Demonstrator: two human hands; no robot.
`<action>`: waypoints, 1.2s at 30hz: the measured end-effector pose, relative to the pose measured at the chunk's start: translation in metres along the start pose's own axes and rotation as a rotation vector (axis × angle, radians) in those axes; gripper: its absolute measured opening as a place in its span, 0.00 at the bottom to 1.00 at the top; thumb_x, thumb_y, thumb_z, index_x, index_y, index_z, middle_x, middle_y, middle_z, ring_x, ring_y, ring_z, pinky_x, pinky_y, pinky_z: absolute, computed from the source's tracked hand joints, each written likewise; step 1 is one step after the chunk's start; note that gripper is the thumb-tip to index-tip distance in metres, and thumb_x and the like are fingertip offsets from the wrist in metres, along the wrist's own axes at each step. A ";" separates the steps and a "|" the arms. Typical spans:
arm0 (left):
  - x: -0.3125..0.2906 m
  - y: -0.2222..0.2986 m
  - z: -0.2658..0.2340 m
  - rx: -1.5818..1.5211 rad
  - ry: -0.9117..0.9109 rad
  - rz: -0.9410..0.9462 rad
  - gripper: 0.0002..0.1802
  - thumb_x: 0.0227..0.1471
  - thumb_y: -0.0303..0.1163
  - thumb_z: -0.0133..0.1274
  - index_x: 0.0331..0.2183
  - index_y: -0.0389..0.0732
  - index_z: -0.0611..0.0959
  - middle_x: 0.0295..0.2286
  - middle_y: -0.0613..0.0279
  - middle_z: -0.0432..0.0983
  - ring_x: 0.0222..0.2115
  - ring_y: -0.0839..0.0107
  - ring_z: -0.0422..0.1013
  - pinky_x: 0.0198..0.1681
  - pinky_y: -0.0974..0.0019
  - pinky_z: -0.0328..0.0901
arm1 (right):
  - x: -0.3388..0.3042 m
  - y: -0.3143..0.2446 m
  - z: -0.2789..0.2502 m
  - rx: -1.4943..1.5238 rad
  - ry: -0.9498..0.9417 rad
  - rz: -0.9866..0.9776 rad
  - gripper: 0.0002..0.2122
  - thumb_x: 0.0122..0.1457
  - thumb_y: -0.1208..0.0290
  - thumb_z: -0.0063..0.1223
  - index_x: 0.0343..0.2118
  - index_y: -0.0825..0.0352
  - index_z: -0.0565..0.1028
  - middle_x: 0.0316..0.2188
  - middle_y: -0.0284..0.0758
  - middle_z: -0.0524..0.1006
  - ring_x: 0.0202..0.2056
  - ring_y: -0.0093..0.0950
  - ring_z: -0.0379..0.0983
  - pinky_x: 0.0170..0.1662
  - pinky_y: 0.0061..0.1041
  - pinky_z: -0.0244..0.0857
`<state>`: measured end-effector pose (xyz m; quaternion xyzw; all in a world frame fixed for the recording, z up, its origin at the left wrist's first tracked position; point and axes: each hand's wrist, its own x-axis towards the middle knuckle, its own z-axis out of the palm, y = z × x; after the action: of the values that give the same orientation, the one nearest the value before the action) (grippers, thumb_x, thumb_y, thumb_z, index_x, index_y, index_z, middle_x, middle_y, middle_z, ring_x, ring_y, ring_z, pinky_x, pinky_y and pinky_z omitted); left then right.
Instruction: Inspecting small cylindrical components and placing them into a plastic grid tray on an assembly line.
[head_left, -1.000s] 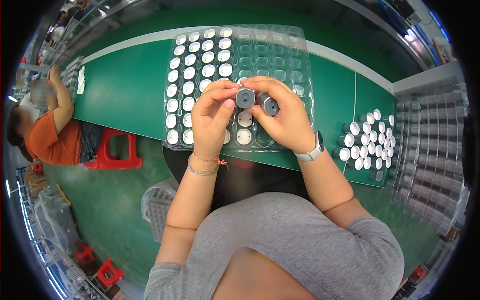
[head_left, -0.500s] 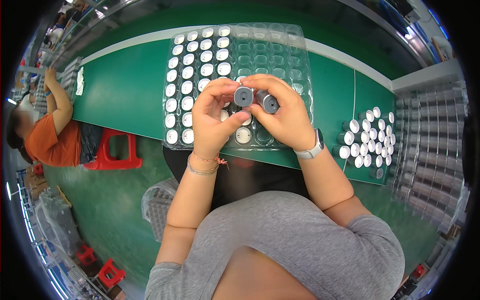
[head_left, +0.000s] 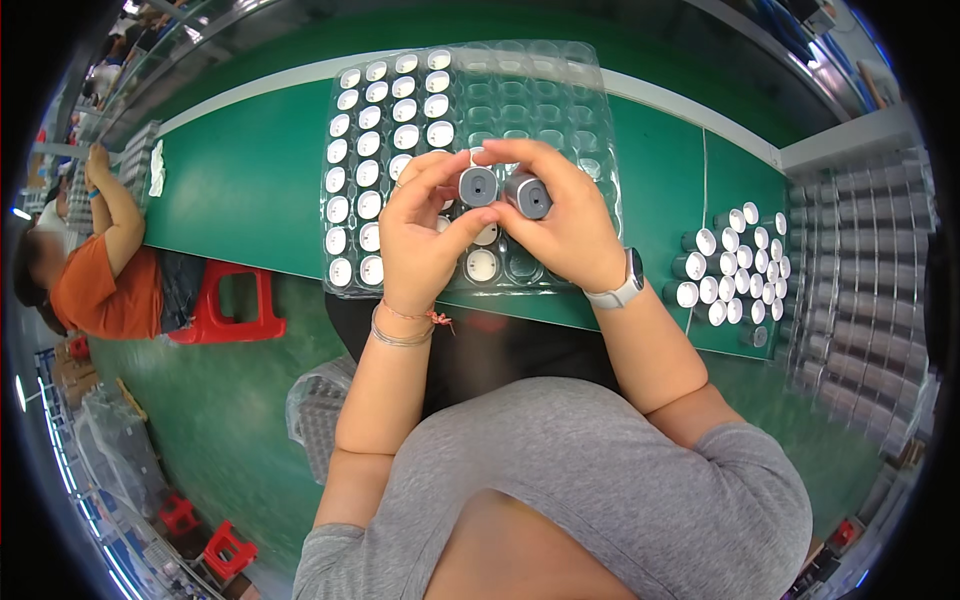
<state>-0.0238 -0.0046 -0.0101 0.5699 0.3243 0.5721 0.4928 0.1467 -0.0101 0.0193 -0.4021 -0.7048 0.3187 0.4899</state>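
Two grey rounded parts are held up side by side over a clear plastic tray [head_left: 590,225]. My left hand [head_left: 420,230] has its thumb and fingers closed round the left grey part [head_left: 478,187], whose dark end face with a small central hole is turned up. In my right hand [head_left: 572,215] a second grey part [head_left: 528,197] leans slightly, its end also showing a small hole. The thumbs and fingertips of both hands nearly meet. Beneath and left of them, rows of white-topped pieces [head_left: 370,145] fill tray pockets; several are hidden by my hands.
A cluster of loose white-topped grey cylinders [head_left: 740,262] stands on the green table [head_left: 660,160] at the right. Stacked clear trays [head_left: 855,300] rise beyond them. A person in an orange top [head_left: 105,285] sits at far left near a red stool [head_left: 235,305].
Both hands have shifted slightly left with their grey parts. The gap between the two parts looks a little wider. Both grips stay closed.
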 end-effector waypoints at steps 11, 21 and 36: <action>-0.001 -0.001 -0.002 -0.022 0.045 0.054 0.24 0.41 0.20 0.66 0.43 0.35 0.78 0.43 0.60 0.69 0.42 0.71 0.69 0.47 0.67 0.66 | -0.002 0.006 0.000 -0.059 0.040 0.152 0.18 0.45 0.74 0.69 0.37 0.66 0.70 0.38 0.35 0.79 0.37 0.27 0.77 0.41 0.24 0.71; -0.003 0.000 -0.003 -0.108 0.157 0.007 0.23 0.48 0.26 0.63 0.46 0.33 0.75 0.43 0.59 0.71 0.41 0.71 0.71 0.46 0.67 0.67 | 0.000 0.003 -0.002 -0.003 0.015 0.316 0.14 0.48 0.70 0.68 0.33 0.67 0.72 0.28 0.30 0.78 0.29 0.20 0.75 0.32 0.20 0.68; 0.000 -0.003 -0.015 -0.483 0.361 -0.036 0.20 0.61 0.35 0.51 0.50 0.34 0.72 0.40 0.61 0.74 0.40 0.73 0.71 0.47 0.66 0.67 | 0.016 -0.003 -0.002 -0.201 -0.043 0.286 0.19 0.52 0.72 0.64 0.44 0.71 0.68 0.29 0.36 0.75 0.31 0.22 0.72 0.35 0.21 0.68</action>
<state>-0.0375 -0.0012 -0.0145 0.3195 0.2713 0.7158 0.5585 0.1448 0.0030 0.0295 -0.5383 -0.6788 0.3218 0.3819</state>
